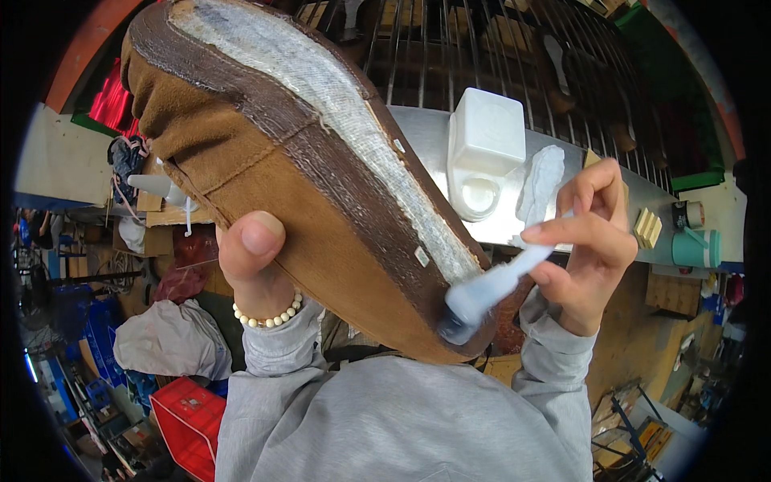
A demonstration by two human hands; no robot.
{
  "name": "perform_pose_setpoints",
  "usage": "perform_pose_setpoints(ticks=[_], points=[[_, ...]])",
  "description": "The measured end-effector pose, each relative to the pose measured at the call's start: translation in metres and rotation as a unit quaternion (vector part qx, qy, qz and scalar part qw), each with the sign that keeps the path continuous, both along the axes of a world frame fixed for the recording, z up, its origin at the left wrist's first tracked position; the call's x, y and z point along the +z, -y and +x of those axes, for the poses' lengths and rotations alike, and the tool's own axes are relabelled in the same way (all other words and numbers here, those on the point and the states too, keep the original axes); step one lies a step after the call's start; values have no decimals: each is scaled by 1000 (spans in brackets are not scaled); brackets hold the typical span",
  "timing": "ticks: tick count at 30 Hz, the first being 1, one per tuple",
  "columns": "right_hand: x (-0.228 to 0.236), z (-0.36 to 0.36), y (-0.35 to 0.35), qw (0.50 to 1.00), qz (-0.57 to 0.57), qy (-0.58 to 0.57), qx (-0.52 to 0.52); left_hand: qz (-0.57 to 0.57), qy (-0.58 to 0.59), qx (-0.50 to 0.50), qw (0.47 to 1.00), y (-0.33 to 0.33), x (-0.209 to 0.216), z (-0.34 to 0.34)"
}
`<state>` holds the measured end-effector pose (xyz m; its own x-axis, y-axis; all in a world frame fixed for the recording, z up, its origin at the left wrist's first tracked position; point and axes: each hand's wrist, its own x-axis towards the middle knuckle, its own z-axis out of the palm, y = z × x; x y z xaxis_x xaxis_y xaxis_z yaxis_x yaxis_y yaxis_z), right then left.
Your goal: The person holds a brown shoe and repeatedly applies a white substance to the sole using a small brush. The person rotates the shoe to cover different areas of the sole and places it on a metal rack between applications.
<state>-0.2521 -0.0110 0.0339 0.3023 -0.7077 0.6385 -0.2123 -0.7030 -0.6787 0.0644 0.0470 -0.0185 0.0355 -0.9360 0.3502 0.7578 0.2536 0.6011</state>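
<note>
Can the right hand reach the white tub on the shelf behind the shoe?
Probably yes. The right hand is close to the white tub with nothing between them, but its fingers hold a brush against the shoe.

Grey sleeves point(554, 361), pale bead bracelet point(269, 316)

White jug point(484, 149) on steel bench point(422, 132)

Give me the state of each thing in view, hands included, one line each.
Shoe: held up sole-side up, bottom coated whitish along the middle.
Brush: glue-caked, tip pressed on the sole's edge at the near end.
Left hand: gripping the shoe's side, thumb on the suede.
Right hand: fingers closed on the brush handle.
White jug: standing on the metal shelf, mouth open.
</note>
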Motion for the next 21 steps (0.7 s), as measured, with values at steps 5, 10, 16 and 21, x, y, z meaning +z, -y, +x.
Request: perform_pose_setpoints(ticks=[5,10,16,21], points=[[14,16,12,997,-58,-52,-29,12,16,7,1000,-13,-2,-7],[21,20,25,994,-78,-45,-57,41,55,51,996,-16,11,-22],[18,6,29,995,-73,-51,47,169,79,189,964,-14,43,-41],[9,-3,23,996,-48,-44,58,198,41,131,971,-8,59,-51]])
